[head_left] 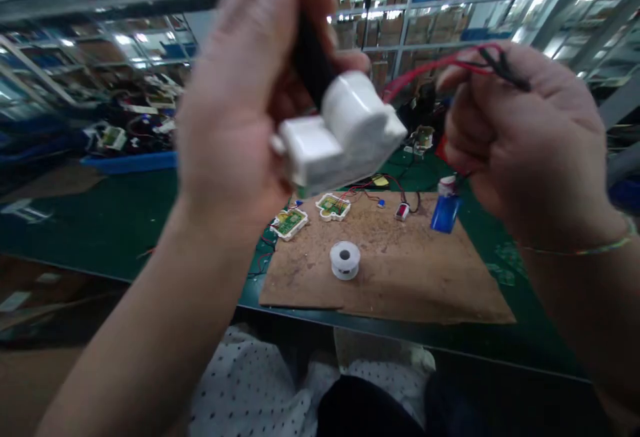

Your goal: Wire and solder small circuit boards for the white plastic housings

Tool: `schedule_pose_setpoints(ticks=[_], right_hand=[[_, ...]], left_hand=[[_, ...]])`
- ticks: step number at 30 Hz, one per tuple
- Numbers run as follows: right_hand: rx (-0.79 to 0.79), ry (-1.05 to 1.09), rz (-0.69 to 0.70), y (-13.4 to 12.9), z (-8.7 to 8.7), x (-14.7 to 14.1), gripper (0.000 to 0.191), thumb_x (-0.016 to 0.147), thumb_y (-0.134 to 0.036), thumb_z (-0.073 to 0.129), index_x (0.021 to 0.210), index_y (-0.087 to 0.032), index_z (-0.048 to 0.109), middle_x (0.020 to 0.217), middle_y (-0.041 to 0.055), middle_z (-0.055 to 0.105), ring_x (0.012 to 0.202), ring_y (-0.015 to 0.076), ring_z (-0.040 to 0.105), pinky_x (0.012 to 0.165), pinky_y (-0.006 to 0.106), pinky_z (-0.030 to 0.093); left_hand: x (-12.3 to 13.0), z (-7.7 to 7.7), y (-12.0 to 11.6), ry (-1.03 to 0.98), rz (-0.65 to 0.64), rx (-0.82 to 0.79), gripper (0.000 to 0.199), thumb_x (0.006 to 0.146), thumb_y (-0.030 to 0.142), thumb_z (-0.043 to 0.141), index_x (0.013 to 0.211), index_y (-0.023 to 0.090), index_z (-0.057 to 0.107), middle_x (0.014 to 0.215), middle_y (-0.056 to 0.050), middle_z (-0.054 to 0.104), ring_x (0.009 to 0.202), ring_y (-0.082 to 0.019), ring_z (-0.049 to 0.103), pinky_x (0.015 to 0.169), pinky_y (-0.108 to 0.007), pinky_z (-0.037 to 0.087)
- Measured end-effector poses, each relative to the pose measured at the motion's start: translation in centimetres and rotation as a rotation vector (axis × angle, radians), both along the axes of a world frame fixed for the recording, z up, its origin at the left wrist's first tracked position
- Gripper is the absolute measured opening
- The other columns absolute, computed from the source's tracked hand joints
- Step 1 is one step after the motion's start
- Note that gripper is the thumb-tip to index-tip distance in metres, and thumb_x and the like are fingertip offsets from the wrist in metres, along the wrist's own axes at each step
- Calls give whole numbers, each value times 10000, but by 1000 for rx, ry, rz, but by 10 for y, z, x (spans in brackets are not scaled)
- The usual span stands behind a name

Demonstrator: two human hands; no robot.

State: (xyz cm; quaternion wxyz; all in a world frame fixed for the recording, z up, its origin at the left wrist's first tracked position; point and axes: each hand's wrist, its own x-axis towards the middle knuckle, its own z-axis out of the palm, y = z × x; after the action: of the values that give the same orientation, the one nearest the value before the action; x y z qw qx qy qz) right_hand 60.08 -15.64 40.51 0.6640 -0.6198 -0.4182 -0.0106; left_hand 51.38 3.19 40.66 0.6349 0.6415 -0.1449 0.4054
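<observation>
My left hand point(235, 97), raised close to the camera, is closed around a white plastic housing point(350, 137) with a black part point(313, 57) running up between the fingers. Red wires point(425, 72) stretch from beside the housing to my right hand point(535, 130). The fingers of that hand are pinched on the red wires, and a short black wire point(503, 67) lies over them. Below the right hand is a blue pack point(445, 214) with a white end; whether it hangs from the hand or rests on the board cannot be told. Motion blurs both hands.
On the brown board point(400, 284) stands a spool point(345, 260). Behind it lie two white-framed circuit boards, one a green circuit board point(291, 222), and a small red-and-white part point(401, 211). A blue tray point(130, 162) heaped with parts sits at left on the green table point(125, 217).
</observation>
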Motion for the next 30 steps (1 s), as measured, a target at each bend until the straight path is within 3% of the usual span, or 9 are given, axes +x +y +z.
schedule_pose_setpoints(ticks=[3,4,6,9,12,15,20,26,30], right_hand=[[-41,-81,-252,-33,-35,28,129,964,-303,570,921,-191,619,615,-59,354,505,47,322,480,262,230],[-118,-139,-367,-44,-51,36,146,966,-326,564,937,-194,617,652,-45,411,537,55,355,509,267,266],[-342,-195,-435,-63,-87,48,155,917,-351,631,957,-204,607,703,-32,464,594,77,414,559,268,319],[-487,-209,-408,-87,-137,53,251,833,-350,708,1002,-205,592,622,-72,354,533,90,352,529,264,304],[-625,-293,-346,-103,-168,43,290,812,-333,704,1044,-201,592,636,-58,397,548,114,407,551,272,350],[-735,-367,-188,-110,-179,27,315,805,-311,691,1097,-215,621,701,-13,535,604,146,523,581,284,421],[-990,-561,66,-104,-181,17,509,844,-465,680,1290,-253,558,1074,87,693,913,248,661,770,377,511],[-909,-621,-222,-82,-184,39,394,897,-479,611,1188,-213,605,822,59,655,730,221,619,669,352,450],[-846,-778,-205,-65,-173,24,323,890,-393,609,1175,-239,600,896,72,675,822,250,641,775,416,458]], left_hand=[[18,-28,-10,77,-91,366,225,1038,221,433,944,180,633,934,1,649,918,-132,654,875,-282,523],[24,-43,-13,143,-54,524,206,1034,233,449,974,175,637,953,-14,659,942,-141,642,882,-286,509],[33,-77,-16,244,-2,842,242,1040,294,433,1005,162,633,977,-51,671,942,-168,628,866,-315,500],[39,-125,-11,320,-73,987,189,1002,277,504,970,159,649,968,-73,676,950,-209,630,873,-364,502],[34,-152,-1,363,-147,1024,154,981,240,523,1033,174,652,1055,-83,666,1010,-209,632,929,-373,503],[26,-159,10,384,-198,1009,173,979,244,524,1057,176,663,1146,-100,639,1119,-202,608,1013,-355,477],[10,-161,26,416,-225,955,186,974,260,540,1060,188,689,1134,-102,655,1108,-198,628,1012,-355,491],[-23,-167,37,411,-258,960,299,968,303,569,1244,213,640,1340,-110,600,1266,-205,563,1110,-362,434],[-36,-167,42,412,-232,989,431,944,398,608,1330,207,594,1449,-126,530,1327,-250,521,1142,-399,402]])
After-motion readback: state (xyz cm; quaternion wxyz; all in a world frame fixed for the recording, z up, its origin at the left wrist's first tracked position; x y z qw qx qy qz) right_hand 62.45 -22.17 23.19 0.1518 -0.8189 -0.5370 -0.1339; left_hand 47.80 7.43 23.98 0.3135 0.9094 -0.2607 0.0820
